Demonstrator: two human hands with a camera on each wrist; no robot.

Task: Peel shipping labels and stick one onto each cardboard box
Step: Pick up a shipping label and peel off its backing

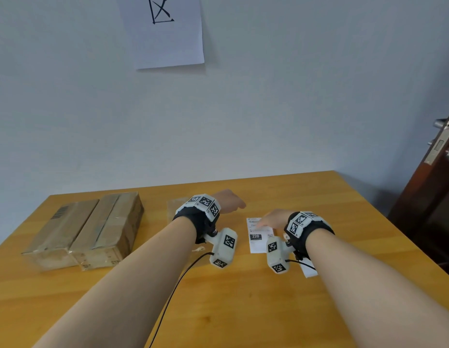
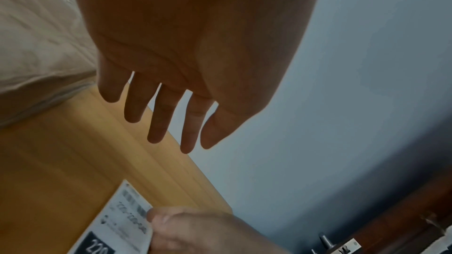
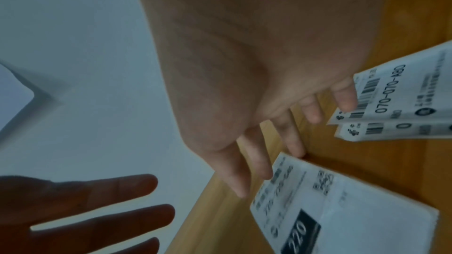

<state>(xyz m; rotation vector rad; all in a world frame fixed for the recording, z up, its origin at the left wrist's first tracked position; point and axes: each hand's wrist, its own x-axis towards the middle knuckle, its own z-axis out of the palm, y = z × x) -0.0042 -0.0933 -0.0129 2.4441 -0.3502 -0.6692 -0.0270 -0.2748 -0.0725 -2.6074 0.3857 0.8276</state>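
Two brown cardboard boxes (image 1: 55, 232) (image 1: 110, 227) lie side by side at the table's left. A white shipping label printed "220" (image 1: 258, 236) lies flat on the table in the middle. My right hand (image 1: 269, 218) reaches over its far end with straight fingers (image 3: 259, 161), the tips at the label's (image 3: 330, 210) edge. More labels (image 3: 403, 99) are stacked to the right of that hand. My left hand (image 1: 229, 200) hovers above the table left of the label, fingers (image 2: 159, 123) straight and spread, holding nothing.
The wooden table (image 1: 243, 310) stands against a pale wall with a paper sheet (image 1: 165, 31) taped up. A clear plastic sleeve (image 1: 178, 204) lies behind my left wrist. A brown door (image 1: 439, 177) with a metal handle stands at the right. A black cable (image 1: 173, 292) trails from my left wrist.
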